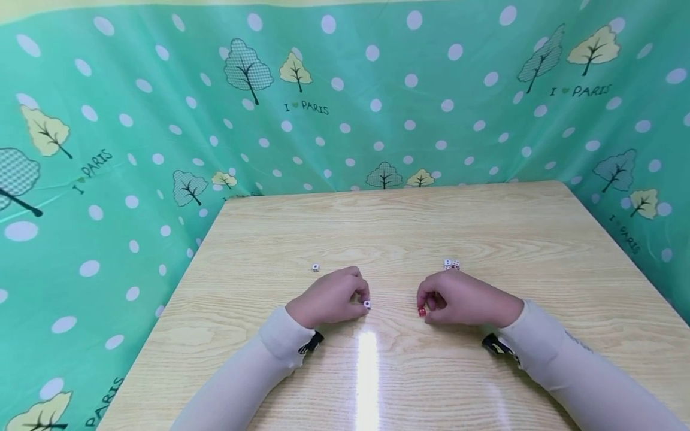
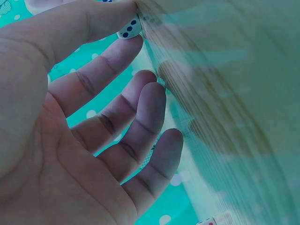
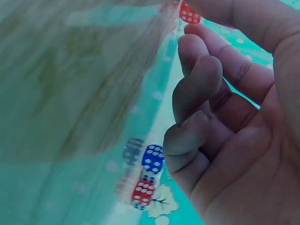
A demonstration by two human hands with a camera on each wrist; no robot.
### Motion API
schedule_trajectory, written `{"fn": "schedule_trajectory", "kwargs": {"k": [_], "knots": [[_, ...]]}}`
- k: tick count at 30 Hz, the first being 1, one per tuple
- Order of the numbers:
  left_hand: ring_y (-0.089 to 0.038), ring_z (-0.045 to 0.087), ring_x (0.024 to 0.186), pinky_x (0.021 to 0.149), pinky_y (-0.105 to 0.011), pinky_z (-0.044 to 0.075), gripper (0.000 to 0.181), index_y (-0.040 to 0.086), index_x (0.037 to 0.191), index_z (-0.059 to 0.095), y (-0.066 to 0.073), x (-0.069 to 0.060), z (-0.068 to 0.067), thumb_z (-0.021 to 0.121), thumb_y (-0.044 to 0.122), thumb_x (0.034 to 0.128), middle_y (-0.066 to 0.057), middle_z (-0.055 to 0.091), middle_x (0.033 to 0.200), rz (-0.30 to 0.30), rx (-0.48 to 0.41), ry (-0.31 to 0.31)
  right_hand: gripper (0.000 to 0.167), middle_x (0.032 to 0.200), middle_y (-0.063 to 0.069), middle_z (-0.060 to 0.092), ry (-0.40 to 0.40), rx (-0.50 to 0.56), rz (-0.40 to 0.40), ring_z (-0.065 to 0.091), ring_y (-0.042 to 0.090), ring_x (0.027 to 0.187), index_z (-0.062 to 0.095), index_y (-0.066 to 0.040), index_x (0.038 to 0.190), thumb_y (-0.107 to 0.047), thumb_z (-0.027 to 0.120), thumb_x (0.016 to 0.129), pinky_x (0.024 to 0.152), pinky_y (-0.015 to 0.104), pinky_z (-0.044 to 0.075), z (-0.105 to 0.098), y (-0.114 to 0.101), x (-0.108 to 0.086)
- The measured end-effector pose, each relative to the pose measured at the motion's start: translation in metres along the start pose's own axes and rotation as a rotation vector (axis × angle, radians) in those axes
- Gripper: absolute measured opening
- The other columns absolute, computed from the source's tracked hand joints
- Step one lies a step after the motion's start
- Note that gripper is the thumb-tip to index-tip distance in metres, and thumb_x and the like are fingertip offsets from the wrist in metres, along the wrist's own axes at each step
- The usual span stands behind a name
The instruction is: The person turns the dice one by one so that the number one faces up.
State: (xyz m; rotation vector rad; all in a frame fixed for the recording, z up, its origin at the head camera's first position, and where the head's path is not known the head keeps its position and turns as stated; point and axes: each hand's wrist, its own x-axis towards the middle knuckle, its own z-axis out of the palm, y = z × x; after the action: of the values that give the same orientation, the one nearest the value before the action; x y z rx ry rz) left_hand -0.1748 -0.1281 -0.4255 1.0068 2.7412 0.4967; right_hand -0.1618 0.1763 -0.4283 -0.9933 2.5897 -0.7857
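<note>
My left hand [image 1: 335, 296] pinches a white die [image 1: 367, 304] between thumb and index finger, low over the table. Blue pips show on this die [image 2: 130, 29] in the left wrist view, where the other fingers of the hand [image 2: 93, 108] are loosely bent. To the right, my right hand [image 1: 463, 299] holds a red die [image 1: 422, 312] with thumb and forefinger at table level. White pips mark that red die [image 3: 190, 13] in the right wrist view; the remaining fingers of the hand [image 3: 234, 103] curl inward. A gap separates the two hands.
A single white die [image 1: 315, 267] lies beyond my left hand on the wooden table [image 1: 399, 233]. Several dice [image 1: 451, 263] sit close together behind my right hand, partly hidden by it. The right wrist view shows a blue die [image 3: 153, 158] and a red one [image 3: 142, 192] there.
</note>
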Motion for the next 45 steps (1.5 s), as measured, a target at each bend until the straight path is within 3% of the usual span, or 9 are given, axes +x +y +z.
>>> {"fn": "schedule_trajectory", "kwargs": {"k": [7,19,37,45], "knots": [[-0.009,0.051,0.077,0.069,-0.025,0.044,0.010,0.028,0.084,0.069,0.001,0.001,0.000,0.077,0.028,0.0898,0.003,0.059,0.095,-0.004,0.010,-0.006,0.014,0.081,-0.011,0.060,0.057,-0.172,-0.025,0.054,0.008,0.073,0.072,-0.027,0.086,-0.016,0.081,0.084,0.067,0.022,0.046,0.002,-0.014,-0.002],[-0.009,0.051,0.077,0.068,-0.025,0.044,0.010,0.027,0.084,0.070,0.002,0.000,0.000,0.077,0.027,0.0896,0.003,0.059,0.095,-0.003,0.005,-0.002,0.019,0.082,-0.015,0.060,0.081,-0.239,-0.084,0.053,0.004,0.069,0.071,-0.027,0.085,-0.008,0.076,0.084,0.066,0.020,0.047,0.006,-0.013,-0.001],[-0.010,0.051,0.077,0.068,-0.026,0.044,0.011,0.027,0.083,0.069,0.001,0.000,0.000,0.078,0.026,0.0898,0.002,0.059,0.095,-0.005,-0.016,-0.005,0.019,0.079,-0.018,0.061,0.082,-0.219,-0.091,0.056,0.005,0.069,0.072,-0.025,0.084,-0.008,0.078,0.084,0.066,0.020,0.048,0.003,-0.014,-0.002],[-0.009,0.051,0.077,0.069,-0.024,0.044,0.010,0.028,0.083,0.069,0.001,0.001,0.001,0.077,0.027,0.0896,0.002,0.059,0.096,-0.005,-0.009,-0.007,0.020,0.082,-0.017,0.065,0.080,-0.102,-0.094,0.058,0.007,0.069,0.073,-0.026,0.086,-0.008,0.080,0.084,0.065,0.021,0.050,-0.001,-0.008,-0.001]]}}
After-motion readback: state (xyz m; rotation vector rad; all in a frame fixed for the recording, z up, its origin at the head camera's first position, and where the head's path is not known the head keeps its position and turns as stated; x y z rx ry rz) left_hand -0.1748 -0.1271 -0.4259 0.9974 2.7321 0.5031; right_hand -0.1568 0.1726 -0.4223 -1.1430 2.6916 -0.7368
